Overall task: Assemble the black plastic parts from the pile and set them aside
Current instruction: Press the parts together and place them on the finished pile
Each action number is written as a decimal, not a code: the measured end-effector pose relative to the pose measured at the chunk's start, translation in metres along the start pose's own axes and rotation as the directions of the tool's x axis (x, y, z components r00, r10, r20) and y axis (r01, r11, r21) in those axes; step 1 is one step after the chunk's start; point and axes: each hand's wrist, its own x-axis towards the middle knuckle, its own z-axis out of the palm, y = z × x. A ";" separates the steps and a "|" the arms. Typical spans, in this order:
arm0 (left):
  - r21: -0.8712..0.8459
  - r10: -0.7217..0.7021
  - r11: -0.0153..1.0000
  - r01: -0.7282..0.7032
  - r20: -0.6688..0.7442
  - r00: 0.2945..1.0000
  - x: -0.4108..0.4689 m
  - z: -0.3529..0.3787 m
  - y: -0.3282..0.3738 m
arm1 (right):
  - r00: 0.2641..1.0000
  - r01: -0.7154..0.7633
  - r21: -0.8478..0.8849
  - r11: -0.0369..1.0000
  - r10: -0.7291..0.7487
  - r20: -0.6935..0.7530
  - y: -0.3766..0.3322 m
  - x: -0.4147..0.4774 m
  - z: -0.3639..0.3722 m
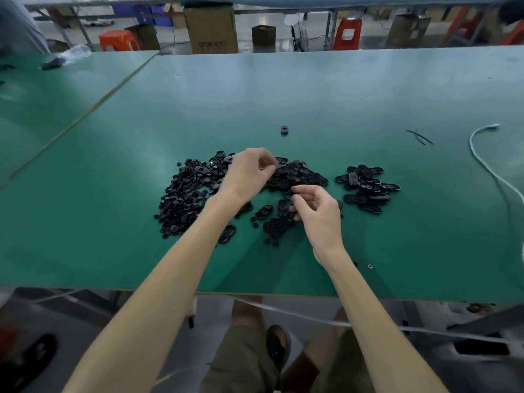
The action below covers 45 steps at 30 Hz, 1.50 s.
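White cable (pixel 482 163) beside black pile (pixel 184 197)

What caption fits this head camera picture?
Two hands, left and right, sort black plastic parts on a green table.

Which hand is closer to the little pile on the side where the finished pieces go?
The right hand. The side pile lies just to its right, while the left hand sits over the big pile.

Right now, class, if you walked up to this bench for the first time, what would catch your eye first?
A sprawl of black parts heaped at the middle of the green table, with both hands working over it: the left hand farther out, the right hand nearer. To the right lies a smaller pile, and a white cable curls at the table's right edge.
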 end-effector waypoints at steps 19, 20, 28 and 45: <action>0.083 -0.103 0.992 0.093 0.125 0.987 -0.034 -0.020 -0.030 | 0.999 0.029 0.032 0.999 -0.030 0.038 -0.001 -0.002 -0.002; 0.044 -0.074 0.997 0.068 0.160 0.984 -0.035 -0.018 -0.028 | 0.998 0.034 0.044 0.998 -0.036 0.054 -0.002 -0.002 -0.002; -0.080 0.067 0.996 -0.050 0.233 0.970 -0.040 -0.007 -0.024 | 0.994 0.045 0.064 0.997 -0.051 0.096 -0.002 -0.002 -0.002; 0.256 -0.223 0.947 0.195 0.083 0.971 -0.034 -0.029 -0.062 | 0.998 0.000 0.096 0.995 -0.005 0.056 0.002 0.000 -0.002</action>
